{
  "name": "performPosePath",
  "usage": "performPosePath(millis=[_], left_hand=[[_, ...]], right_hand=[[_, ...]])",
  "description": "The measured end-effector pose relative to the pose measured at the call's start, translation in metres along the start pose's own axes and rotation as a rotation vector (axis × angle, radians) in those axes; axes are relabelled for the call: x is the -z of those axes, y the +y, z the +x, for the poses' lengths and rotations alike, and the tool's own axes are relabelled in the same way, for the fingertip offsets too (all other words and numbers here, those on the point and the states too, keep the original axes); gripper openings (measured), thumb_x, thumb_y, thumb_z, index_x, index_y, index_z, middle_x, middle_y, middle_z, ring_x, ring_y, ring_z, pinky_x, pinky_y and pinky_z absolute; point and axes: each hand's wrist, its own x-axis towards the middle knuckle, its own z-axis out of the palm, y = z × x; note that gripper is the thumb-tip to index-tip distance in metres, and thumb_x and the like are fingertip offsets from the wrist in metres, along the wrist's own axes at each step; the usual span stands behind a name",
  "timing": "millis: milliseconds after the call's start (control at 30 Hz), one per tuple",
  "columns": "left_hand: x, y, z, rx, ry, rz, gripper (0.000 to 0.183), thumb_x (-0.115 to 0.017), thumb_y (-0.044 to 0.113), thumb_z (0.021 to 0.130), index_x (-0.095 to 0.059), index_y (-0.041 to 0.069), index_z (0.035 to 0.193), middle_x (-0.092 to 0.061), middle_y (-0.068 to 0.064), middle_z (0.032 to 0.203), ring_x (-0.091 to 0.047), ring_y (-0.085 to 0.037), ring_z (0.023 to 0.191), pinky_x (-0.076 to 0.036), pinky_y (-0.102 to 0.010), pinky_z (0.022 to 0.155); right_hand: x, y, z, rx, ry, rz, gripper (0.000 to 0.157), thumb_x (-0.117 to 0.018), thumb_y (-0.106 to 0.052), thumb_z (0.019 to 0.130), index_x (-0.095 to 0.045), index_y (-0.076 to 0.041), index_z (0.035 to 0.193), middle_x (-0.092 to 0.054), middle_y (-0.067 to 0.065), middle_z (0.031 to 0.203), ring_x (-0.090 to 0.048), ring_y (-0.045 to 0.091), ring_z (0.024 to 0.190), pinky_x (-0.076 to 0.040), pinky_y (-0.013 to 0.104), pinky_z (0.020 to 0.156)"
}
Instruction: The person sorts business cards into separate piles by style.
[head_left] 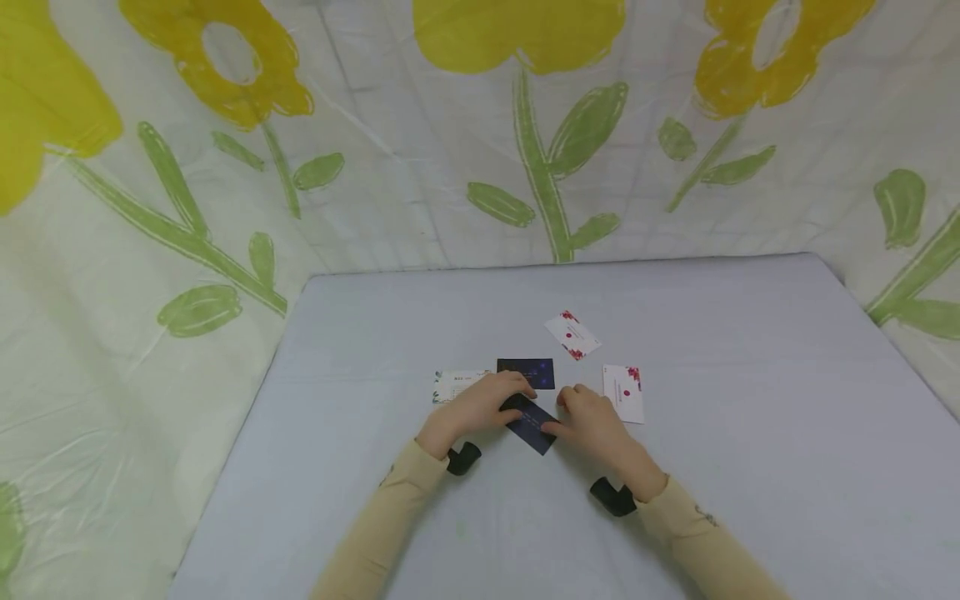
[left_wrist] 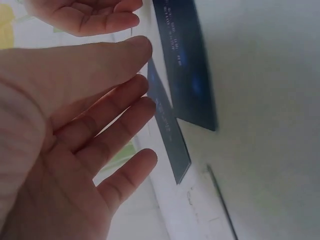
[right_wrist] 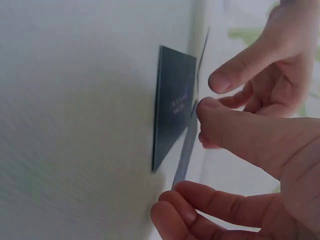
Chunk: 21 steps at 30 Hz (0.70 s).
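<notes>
A dark blue card [head_left: 531,425] with small pale print lies slanted on the table between the two hands. My left hand [head_left: 480,404] hovers at its upper left, thumb and fingers apart; the left wrist view shows the fingers [left_wrist: 125,115] spread, with the card [left_wrist: 186,65] beyond them. From the right, my right hand [head_left: 596,425] reaches in with its thumb by the card's right edge. In the right wrist view its thumb and loosely bent fingers [right_wrist: 215,200] pinch nothing. Whether either thumb touches the card cannot be told. Just behind lies a second dark blue card [head_left: 536,367].
A white card with leaf print [head_left: 453,383] lies by the left hand, partly covered. Two white cards with red flowers lie to the right, one card [head_left: 572,335] farther back, another card [head_left: 621,393] beside the right hand. A flower-printed curtain [head_left: 405,167] hangs behind the table [head_left: 360,333].
</notes>
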Motion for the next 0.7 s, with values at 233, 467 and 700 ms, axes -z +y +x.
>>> performPosePath(millis=[233,467,700], left_hand=[[-0.005,-0.002,-0.004,-0.002,-0.04,0.031,0.032,-0.063,0.009,0.08,-0.056,0.004,0.111,-0.054,-0.005,0.111,-0.048,-0.016,0.105,-0.036,-0.026,0.091],[-0.006,-0.001,-0.005,0.032,-0.05,0.06,0.034,-0.064,0.012,0.08,-0.056,0.005,0.112,-0.052,-0.004,0.112,-0.048,-0.017,0.105,-0.035,-0.028,0.091],[-0.006,-0.001,-0.005,0.031,-0.046,0.078,0.035,-0.065,0.013,0.079,-0.056,0.006,0.112,-0.052,-0.004,0.111,-0.047,-0.017,0.104,-0.036,-0.03,0.09]], right_hand=[[-0.01,-0.005,-0.008,0.016,0.009,-0.053,0.047,-0.076,-0.04,0.062,-0.05,-0.005,0.079,-0.037,0.001,0.068,-0.037,0.016,0.062,-0.03,0.032,0.056],[-0.014,-0.006,-0.008,-0.022,-0.016,-0.048,0.054,-0.081,-0.039,0.055,-0.051,-0.006,0.085,-0.042,0.002,0.075,-0.042,0.018,0.069,-0.032,0.035,0.06],[-0.012,-0.004,-0.005,-0.039,-0.071,0.011,0.048,-0.081,-0.034,0.057,-0.051,-0.007,0.083,-0.044,0.001,0.073,-0.041,0.015,0.066,-0.03,0.034,0.061]])
